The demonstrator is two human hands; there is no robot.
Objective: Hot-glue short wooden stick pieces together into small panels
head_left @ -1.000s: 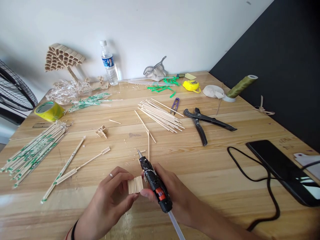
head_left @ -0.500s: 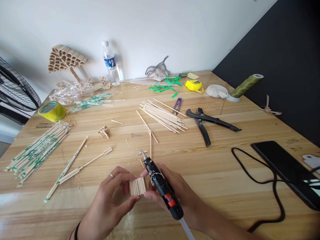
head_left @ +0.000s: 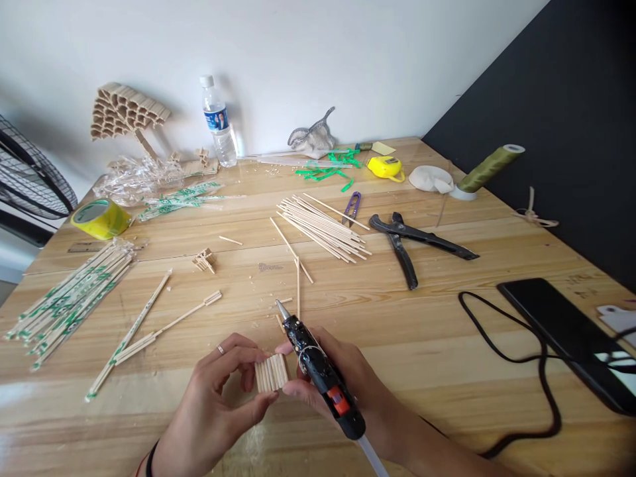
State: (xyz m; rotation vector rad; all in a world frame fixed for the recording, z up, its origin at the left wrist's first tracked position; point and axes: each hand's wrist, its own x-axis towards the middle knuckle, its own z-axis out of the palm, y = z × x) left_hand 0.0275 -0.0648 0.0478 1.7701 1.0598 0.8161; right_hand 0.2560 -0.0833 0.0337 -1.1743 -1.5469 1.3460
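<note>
Between my two hands is a small panel of short wooden sticks (head_left: 271, 373) laid side by side. My left hand (head_left: 218, 391) grips its left side, thumb below and fingers above. A black hot glue gun (head_left: 322, 374) lies across my right hand (head_left: 355, 384), its nozzle pointing up and left and a clear glue stick trailing from its rear. The right thumb and a fingertip touch the panel's right edge; the other right fingers are hidden behind the gun. Just beyond the nozzle lie a few cut stick pieces (head_left: 299, 288).
Loose sticks (head_left: 322, 228) lie mid-table beside purple snips (head_left: 352, 209) and a black cutter (head_left: 405, 245). Wrapped chopsticks (head_left: 74, 298) and yellow tape (head_left: 102, 219) are at left. A bottle (head_left: 218, 126) and a stick-built tree (head_left: 126, 116) stand behind. At right are a phone (head_left: 561, 331) and black cord (head_left: 551, 397).
The view has shifted slightly. Both hands keep hold of the stick panel, which is tilted a little differently; the glue gun stays in the right hand.
</note>
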